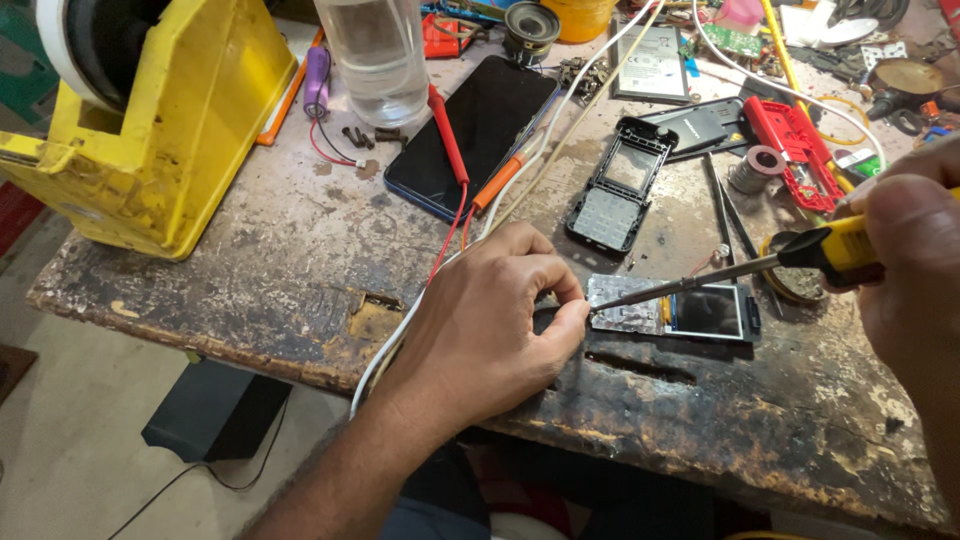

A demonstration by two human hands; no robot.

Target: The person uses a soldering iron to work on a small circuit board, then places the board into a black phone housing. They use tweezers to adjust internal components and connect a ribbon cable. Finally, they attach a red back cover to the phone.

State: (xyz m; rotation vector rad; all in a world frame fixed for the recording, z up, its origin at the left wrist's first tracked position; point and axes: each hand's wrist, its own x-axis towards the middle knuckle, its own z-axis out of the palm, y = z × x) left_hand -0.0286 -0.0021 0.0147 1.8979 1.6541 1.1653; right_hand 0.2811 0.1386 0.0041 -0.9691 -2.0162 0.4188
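Two hands: both busy on the worn wooden desk point(250, 270).
Left hand point(490, 320): fingertips pinched together, pinning the bare phone circuit board with its small screen point(675, 308) at its left edge.
Right hand point(915, 260): grip closed around the yellow-handled soldering iron point(790, 257), tip touching the board.
Handling: light, thin and probably fragile; best held by its edges.

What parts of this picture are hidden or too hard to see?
All in the head view:
- The soldering iron tip touches the phone board, but the exact spot is too small to make out.
- The left hand pinches at the board's edge; its fingertips hide what they grip.
- The right hand is cut off by the right edge.
- The yellow machine is cut off at the top and left edges.
- The clear bottle loses its top at the frame edge.
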